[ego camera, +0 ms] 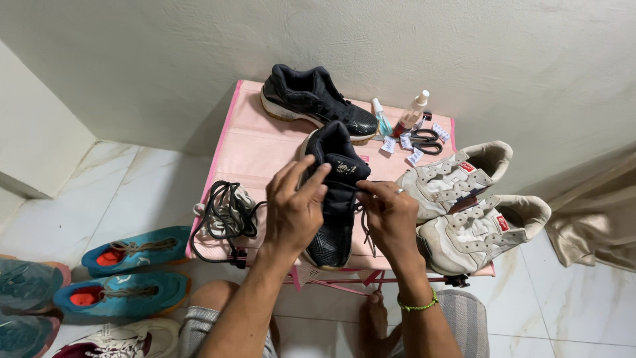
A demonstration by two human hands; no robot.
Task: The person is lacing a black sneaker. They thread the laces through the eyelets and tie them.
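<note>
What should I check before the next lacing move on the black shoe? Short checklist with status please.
1. Black shoe steadied: left hand grips its side and tongue. Ok.
2. Dark lace in grip: right hand pinches it at the eyelets. Ok.
3. Lace end free of knots: hangs below the right hand, tip hidden. Cannot tell.
4. Eyelets visible: both hands cover them. Not ok.
5. Spare laces within reach: bundled on the pink table, left of the shoe. Ok.
6. Scissors clear of the hands: behind the shoe. Ok.
</note>
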